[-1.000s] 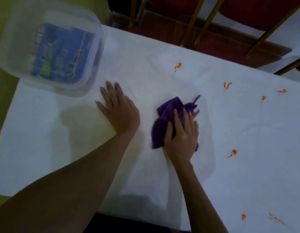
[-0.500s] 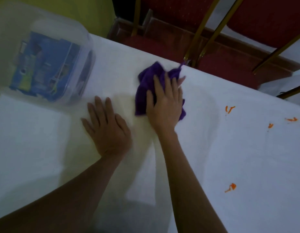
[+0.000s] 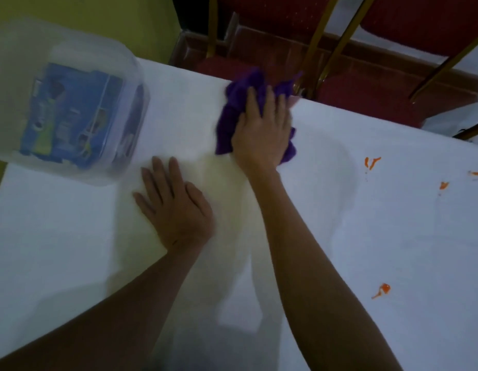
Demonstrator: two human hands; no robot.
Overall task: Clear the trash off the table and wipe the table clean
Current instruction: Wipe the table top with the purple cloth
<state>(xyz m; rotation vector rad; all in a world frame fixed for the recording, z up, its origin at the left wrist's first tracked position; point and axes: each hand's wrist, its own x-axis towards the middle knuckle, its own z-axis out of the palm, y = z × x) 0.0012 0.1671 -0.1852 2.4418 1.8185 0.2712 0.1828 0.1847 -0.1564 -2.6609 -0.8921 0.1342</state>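
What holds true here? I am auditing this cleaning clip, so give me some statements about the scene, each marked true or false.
1. The right hand presses a purple cloth near the far edge of the table. True.
2. The left hand holds a sponge. False: it lies flat on the table, holding nothing.
3. Orange stains mark the table right of the cloth. True.
4. The clear bin is empty. False: blue packaging lies inside.

The table (image 3: 71, 250) is covered in matt white cloth. A fuzzy purple cloth (image 3: 232, 108) is seen, a translucent, smooth plastic bin (image 3: 80, 52), and glossy brass-coloured metal chair legs (image 3: 315, 46).
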